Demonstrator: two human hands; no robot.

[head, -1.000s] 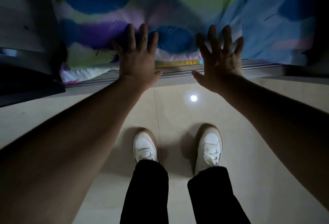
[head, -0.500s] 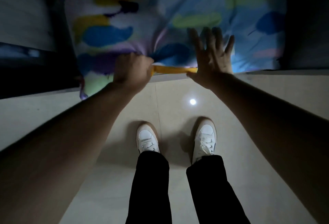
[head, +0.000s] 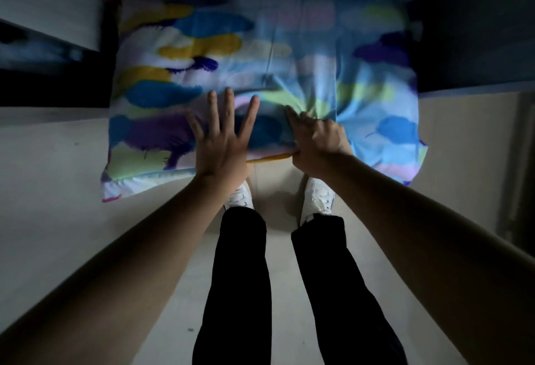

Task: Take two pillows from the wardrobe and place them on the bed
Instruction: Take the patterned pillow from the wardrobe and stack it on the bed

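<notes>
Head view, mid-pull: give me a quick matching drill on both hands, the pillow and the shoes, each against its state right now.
Things:
1. left hand
2. right hand
3. pillow
4. shoes

States:
A. white, planted on the pale floor
B. fist closed, pinching the fabric near the yellow edge
C. multicoloured feather print, held out over the floor
D. open, fingers spread against the cover

Pairs: 1-D, 2-B, 3-C, 4-A
</notes>
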